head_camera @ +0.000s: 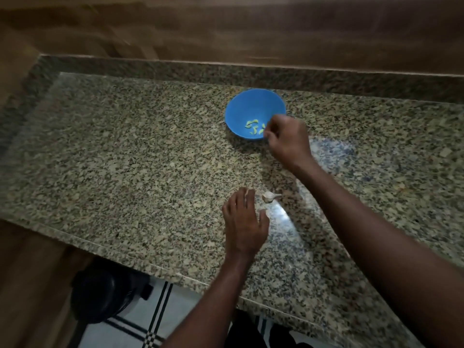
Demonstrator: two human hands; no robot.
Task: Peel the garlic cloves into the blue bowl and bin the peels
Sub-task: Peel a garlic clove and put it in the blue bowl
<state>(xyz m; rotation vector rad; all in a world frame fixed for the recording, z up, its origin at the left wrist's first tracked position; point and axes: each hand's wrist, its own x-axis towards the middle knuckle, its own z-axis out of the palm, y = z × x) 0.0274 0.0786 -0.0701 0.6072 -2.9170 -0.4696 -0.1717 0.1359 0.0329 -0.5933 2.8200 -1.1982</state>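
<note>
Right hand (286, 141) curled at the rim of the blue bowl (254, 113), peeled cloves (254, 126) inside; anything pinched, impossible to tell. Left hand (244, 222) spread over the tabletop (125, 159), just beside the garlic piece (270, 196).

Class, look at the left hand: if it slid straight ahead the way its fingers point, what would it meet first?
Probably bare countertop. The left hand points up the frame; the garlic piece lies just right of its fingertips, and the blue bowl stands farther ahead, though depth is unclear.
</note>
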